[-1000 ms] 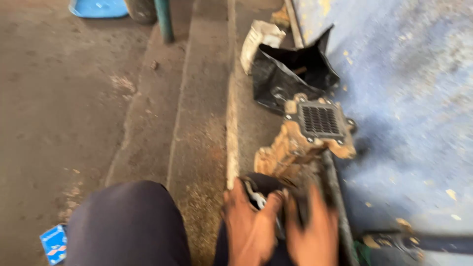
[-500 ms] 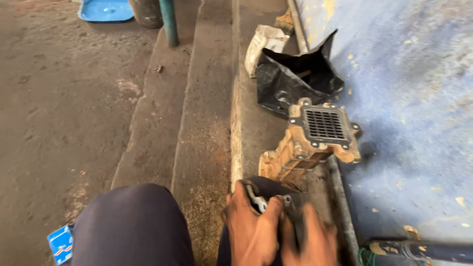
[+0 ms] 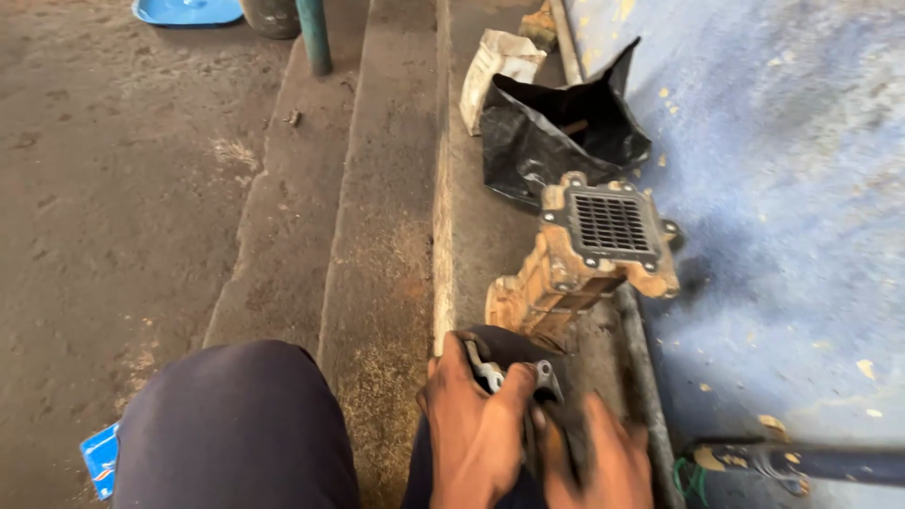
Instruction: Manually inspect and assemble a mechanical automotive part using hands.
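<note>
Both hands (image 3: 528, 443) clutch a metal part (image 3: 514, 377) (ledge edge beside).

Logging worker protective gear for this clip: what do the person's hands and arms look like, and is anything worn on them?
Both hands are bare: no gloves, rings or watch on the left hand or right hand. Dark grime smudges the fingers. The forearms are out of frame, so sleeves cannot be told.
</note>
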